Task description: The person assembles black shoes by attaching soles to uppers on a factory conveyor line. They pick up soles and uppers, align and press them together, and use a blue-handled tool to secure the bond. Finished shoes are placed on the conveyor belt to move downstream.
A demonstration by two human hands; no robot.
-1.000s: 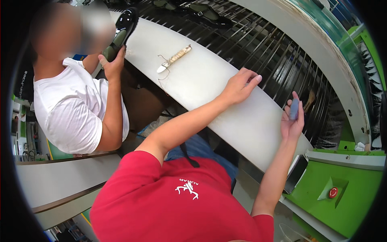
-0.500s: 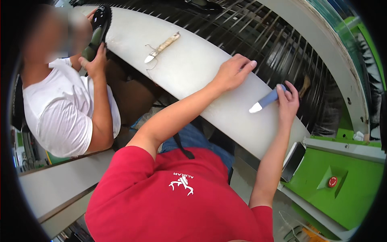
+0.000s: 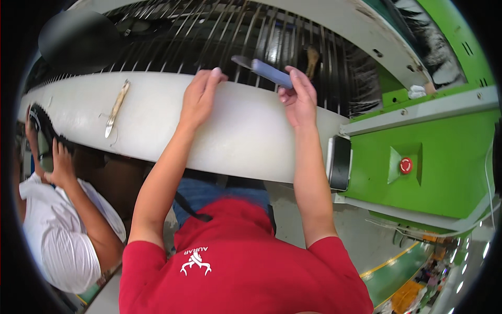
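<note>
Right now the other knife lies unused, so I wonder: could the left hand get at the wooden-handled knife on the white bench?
Probably yes. The left hand rests empty on the white bench, and bare surface separates it from the wooden-handled knife further left.

Red short-sleeved shirt with a small white emblem; blue trousers; bare forearms.

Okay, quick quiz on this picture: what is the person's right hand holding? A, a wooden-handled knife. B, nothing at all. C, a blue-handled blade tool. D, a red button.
C: the right hand grips a blue-handled blade tool above the white ledge, while the wooden-handled knife lies untouched off to the left.
</note>
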